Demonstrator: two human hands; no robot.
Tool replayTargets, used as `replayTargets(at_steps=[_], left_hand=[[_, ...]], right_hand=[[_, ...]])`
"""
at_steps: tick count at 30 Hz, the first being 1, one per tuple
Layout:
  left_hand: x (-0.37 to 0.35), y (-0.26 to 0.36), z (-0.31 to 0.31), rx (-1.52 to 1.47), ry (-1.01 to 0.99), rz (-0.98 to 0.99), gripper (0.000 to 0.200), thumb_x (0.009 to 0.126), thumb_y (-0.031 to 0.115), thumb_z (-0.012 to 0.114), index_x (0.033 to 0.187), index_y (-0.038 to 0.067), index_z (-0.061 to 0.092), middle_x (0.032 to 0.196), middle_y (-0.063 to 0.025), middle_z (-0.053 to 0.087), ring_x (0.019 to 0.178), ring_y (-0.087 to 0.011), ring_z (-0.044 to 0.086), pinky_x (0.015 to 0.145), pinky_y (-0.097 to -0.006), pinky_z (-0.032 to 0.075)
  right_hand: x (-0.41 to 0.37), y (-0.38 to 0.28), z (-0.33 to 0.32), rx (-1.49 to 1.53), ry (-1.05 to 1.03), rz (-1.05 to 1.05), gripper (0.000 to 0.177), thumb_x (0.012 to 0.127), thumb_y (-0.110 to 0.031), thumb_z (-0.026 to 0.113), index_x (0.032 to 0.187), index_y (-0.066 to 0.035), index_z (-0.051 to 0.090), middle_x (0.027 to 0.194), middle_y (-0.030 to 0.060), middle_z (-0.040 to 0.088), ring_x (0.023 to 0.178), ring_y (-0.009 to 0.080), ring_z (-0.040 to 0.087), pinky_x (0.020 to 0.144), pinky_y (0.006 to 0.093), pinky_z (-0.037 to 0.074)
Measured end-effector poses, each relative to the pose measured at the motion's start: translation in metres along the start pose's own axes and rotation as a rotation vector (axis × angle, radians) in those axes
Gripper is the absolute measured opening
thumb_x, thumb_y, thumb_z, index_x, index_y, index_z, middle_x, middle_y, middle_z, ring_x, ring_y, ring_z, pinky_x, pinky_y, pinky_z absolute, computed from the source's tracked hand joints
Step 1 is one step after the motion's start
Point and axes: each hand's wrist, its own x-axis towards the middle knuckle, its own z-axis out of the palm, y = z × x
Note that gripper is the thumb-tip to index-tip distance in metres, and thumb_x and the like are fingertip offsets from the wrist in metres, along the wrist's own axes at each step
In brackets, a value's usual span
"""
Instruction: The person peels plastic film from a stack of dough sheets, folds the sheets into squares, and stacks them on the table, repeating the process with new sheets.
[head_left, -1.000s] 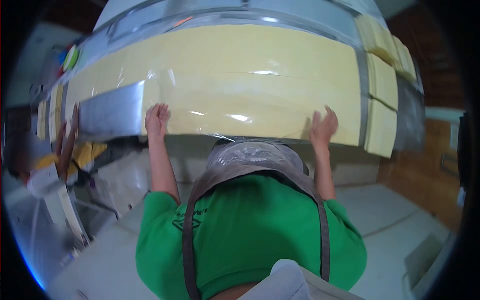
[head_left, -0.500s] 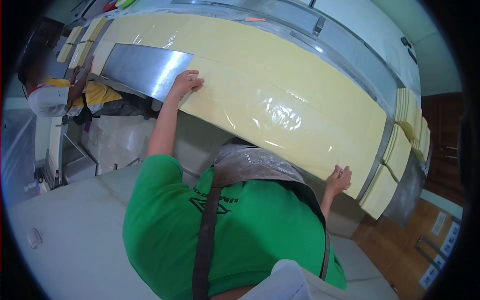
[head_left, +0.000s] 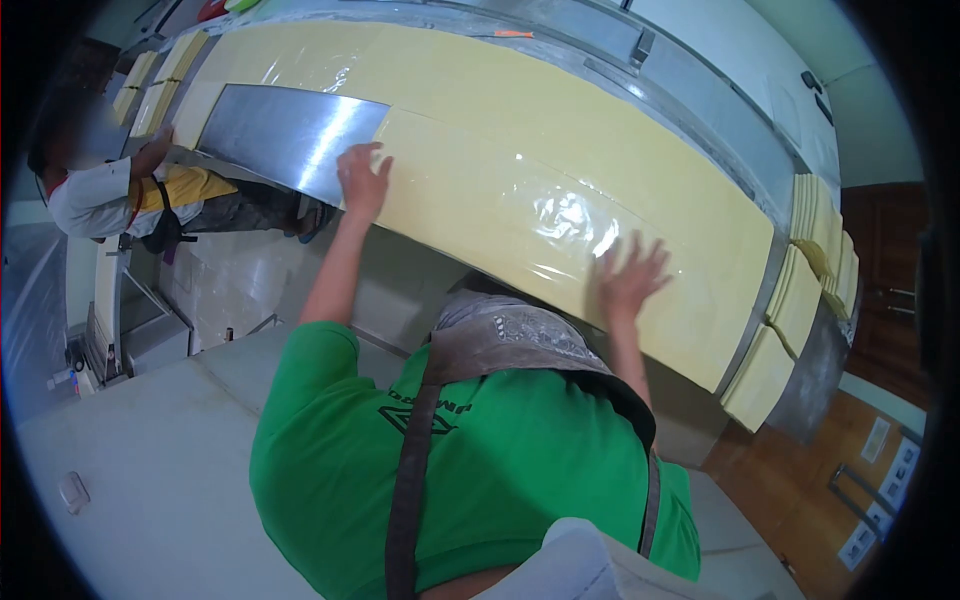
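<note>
Long, pale yellow sheets point(head_left: 470, 180) lie flat along the table, their surface glossy as if under clear film. My left hand point(head_left: 365, 180) is at the near left corner of the front sheet, beside the bare steel surface point(head_left: 290, 140), fingers apart and holding nothing. Farther right, my right hand point(head_left: 631, 278) is over the same front sheet near its close edge, fingers spread wide and a little blurred. White glints show on the sheet between my hands.
Folded yellow stacks point(head_left: 760, 375) line the table's right end; more stacks point(head_left: 157, 105) are at the far left. Another person point(head_left: 120, 195) stands at the left end, a hand near the table. An orange tool point(head_left: 514, 34) lies at the back beside a metal rail.
My right hand has moved from the sheet's right front corner leftward and in over it, fingers now spread. My left hand has shifted slightly left, fingers raised. The sheet's glints changed.
</note>
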Motion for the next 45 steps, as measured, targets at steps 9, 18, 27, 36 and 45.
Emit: replayTargets(at_steps=[9, 18, 27, 36, 45], left_hand=[[-0.036, 0.014, 0.068, 0.162, -0.128, 0.256, 0.057, 0.1, 0.047, 0.046, 0.15, 0.021, 0.039, 0.158, -0.0152, 0.029, 0.146, -0.0381, 0.023, 0.116, -0.0566, 0.019], [-0.033, 0.027, 0.048, 0.221, -0.206, 0.244, 0.058, 0.102, 0.049, 0.039, 0.153, 0.022, 0.033, 0.161, -0.0148, 0.023, 0.148, -0.0371, 0.019, 0.118, -0.055, 0.016], [-0.031, 0.028, 0.053, 0.284, -0.249, 0.254, 0.059, 0.103, 0.048, 0.035, 0.155, 0.021, 0.028, 0.161, -0.0158, 0.02, 0.149, -0.0378, 0.017, 0.118, -0.0558, 0.014], [-0.064, 0.133, 0.08, 0.241, -0.227, 0.503, 0.071, 0.097, 0.046, 0.05, 0.155, 0.013, 0.025, 0.16, -0.021, 0.016, 0.146, -0.0466, 0.014, 0.115, -0.0649, 0.009], [-0.179, 0.376, 0.055, -0.63, -0.666, 0.73, 0.034, 0.09, 0.025, 0.067, 0.118, 0.006, 0.066, 0.136, -0.0244, 0.052, 0.13, -0.0384, 0.048, 0.11, -0.0468, 0.036]], right_hand=[[-0.049, 0.024, -0.022, -0.074, -0.289, 0.068, 0.064, 0.096, -0.056, 0.044, 0.153, -0.029, 0.031, 0.16, 0.0203, 0.017, 0.145, 0.052, 0.008, 0.11, 0.0735, 0.005], [-0.094, 0.085, -0.051, -0.124, -0.299, 0.284, 0.068, 0.097, -0.057, 0.042, 0.156, -0.027, 0.025, 0.162, 0.0183, 0.013, 0.147, 0.0478, 0.006, 0.113, 0.0692, 0.005], [-0.066, 0.238, -0.062, -0.006, -0.277, 0.191, 0.065, 0.1, -0.048, 0.042, 0.154, -0.015, 0.028, 0.159, 0.026, 0.017, 0.147, 0.0462, 0.012, 0.119, 0.0567, 0.011], [-0.092, 0.3, -0.092, -0.176, 0.001, 0.736, 0.041, 0.096, -0.036, 0.054, 0.108, 0.003, 0.064, 0.109, 0.0251, 0.062, 0.105, 0.042, 0.058, 0.088, 0.0513, 0.047], [-0.088, 0.322, -0.086, -0.053, 0.255, 0.578, 0.02, 0.094, -0.024, 0.056, 0.095, -0.007, 0.067, 0.087, 0.0137, 0.065, 0.086, 0.0386, 0.06, 0.079, 0.0505, 0.046]])
